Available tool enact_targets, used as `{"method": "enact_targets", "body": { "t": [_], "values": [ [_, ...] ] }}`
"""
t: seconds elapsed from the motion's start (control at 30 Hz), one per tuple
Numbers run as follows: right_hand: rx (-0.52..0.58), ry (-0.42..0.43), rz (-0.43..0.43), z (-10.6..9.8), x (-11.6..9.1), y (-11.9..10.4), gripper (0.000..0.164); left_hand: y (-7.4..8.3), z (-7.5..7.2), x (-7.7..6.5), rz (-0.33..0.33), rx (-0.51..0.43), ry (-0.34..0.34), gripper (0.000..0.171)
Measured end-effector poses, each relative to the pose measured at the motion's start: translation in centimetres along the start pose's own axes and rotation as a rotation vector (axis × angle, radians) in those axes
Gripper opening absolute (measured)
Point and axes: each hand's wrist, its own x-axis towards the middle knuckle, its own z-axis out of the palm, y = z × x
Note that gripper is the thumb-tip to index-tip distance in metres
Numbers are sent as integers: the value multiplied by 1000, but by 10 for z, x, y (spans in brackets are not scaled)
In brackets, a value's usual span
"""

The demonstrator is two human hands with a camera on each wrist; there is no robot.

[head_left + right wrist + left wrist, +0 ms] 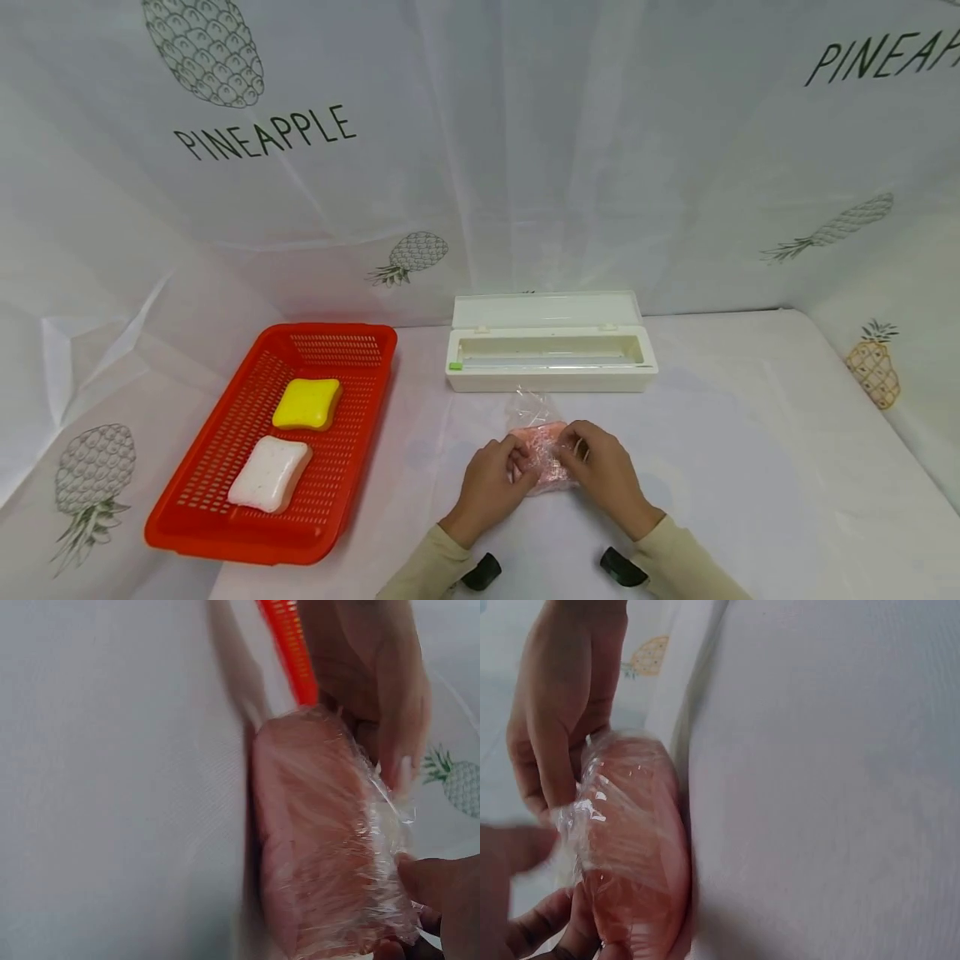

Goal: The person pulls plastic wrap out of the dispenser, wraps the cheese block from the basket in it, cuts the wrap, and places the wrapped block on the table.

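Observation:
On the table between my hands sits a pink soap bar [546, 454], wrapped in clear plastic film [531, 410] that sticks out loosely toward the box. My left hand [491, 483] curls its thumb and fingers at the bar's left side, gripping the film there. At the right side, my right hand [600, 467] pinches the film between thumb and fingers. In the left wrist view the film looks crinkled and shiny over the pink soap bar [634, 847]. The right wrist view shows the bunched film [386, 847] along the bar's upper face, near the right thumb [439, 889].
A long white box [551, 382] with its lid raised stands behind my hands, a clear roll inside. To the left is a red perforated basket [345, 467] with a yellow soap bar [307, 404] and a white one. Pineapple-print cloth [525, 167] hangs behind.

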Motion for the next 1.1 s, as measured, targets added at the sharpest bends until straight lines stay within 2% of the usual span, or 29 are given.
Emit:
{"method": "enact_targets", "body": {
  "t": [0.07,0.13,0.2,0.27,0.37,0.47,0.6,0.7,0.83,0.97,1.1],
  "values": [
    [-73,40,-2,2,0,-3,28,1,2,1,-13,25,25,16],
    [-142,88,-54,2,-2,-5,33,3,3,1,-28,42,49,16],
    [-179,124,-148,0,-3,-7,36,4,4,0,-44,42,62,16],
    [-197,149,-291,-3,-5,-7,38,4,4,0,-49,38,72,16],
    [-215,120,-498,-7,-9,-6,43,4,4,1,-48,41,84,16],
    [-263,47,-599,-8,-13,-3,51,4,5,2,-40,78,111,15],
    [-367,-33,-590,-6,-19,3,60,6,7,2,28,200,148,17],
    [-440,-66,-579,-5,-22,7,62,11,6,-1,133,376,146,21],
    [-499,-90,-558,-4,-24,9,59,21,1,-6,247,629,90,26],
    [-537,-109,-532,-5,-24,9,56,26,-1,-10,283,804,4,38],
    [-558,-129,-517,-5,-22,7,53,26,2,-9,300,884,-28,36]
  ]
}}
